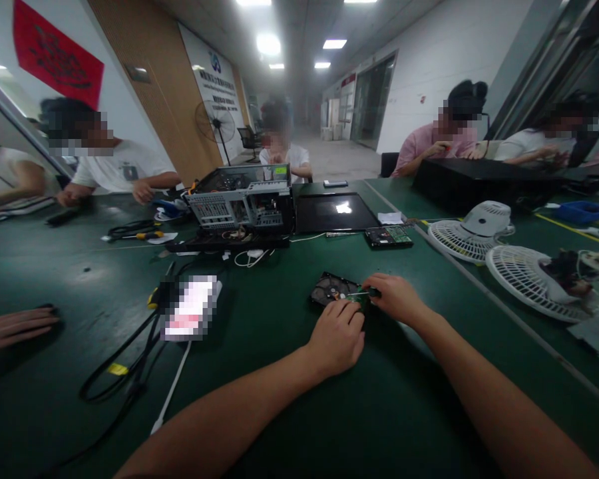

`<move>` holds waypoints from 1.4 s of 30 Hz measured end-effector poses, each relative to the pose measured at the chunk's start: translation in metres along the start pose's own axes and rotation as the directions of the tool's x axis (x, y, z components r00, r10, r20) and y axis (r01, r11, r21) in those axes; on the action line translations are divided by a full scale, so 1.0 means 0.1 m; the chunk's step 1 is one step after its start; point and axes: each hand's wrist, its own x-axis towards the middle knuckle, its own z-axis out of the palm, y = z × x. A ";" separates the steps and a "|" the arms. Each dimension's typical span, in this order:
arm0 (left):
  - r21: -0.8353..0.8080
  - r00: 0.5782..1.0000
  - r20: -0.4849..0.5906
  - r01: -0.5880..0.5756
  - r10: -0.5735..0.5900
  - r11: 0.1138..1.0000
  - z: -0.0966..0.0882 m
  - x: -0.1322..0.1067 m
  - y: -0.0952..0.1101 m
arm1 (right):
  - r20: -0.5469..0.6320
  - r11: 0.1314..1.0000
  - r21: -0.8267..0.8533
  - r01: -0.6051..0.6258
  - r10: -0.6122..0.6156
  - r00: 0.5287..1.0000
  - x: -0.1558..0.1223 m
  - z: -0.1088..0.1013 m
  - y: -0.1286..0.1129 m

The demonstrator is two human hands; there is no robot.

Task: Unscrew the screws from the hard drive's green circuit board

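Observation:
A hard drive [328, 289] with a dark metal casing and a green circuit board lies on the green table in front of me. My left hand [338, 336] is closed on its near edge, fingers bent over the board. From the right, my right hand [393, 297] grips a small screwdriver [358, 293] by its dark handle. The thin shaft points left across the drive; I cannot tell whether its tip sits in a screw. Beyond my hands lies another hard drive [389, 237], its circuit board showing.
An opened computer case [239, 207] stands ahead beside a flat black panel [335, 213]. Left are a lit phone [190, 309], black cables [112, 396] and another person's hand [17, 329]. White fan parts [472, 233] lie at right. Several people sit around the table.

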 end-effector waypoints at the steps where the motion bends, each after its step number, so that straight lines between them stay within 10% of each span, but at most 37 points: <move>1: 0.000 1.000 -0.003 0.002 -0.002 1.000 0.00 0.00 0.00 | -0.015 1.000 0.008 -0.010 0.010 1.000 0.00 -0.01 0.00; 10: -0.014 1.000 -0.006 -0.001 0.001 1.000 -0.01 0.00 0.00 | -0.155 0.954 -0.039 -0.296 0.287 0.945 -0.03 -0.06 0.08; 25: -0.006 1.000 0.001 -0.005 0.005 1.000 0.00 0.00 0.00 | -0.537 0.945 0.247 -0.216 0.319 0.781 -0.03 -0.11 0.07; 42: -0.012 1.000 0.012 -0.004 0.004 1.000 0.00 0.01 -0.01 | -0.527 0.929 0.330 -0.168 0.329 0.784 -0.04 -0.10 0.03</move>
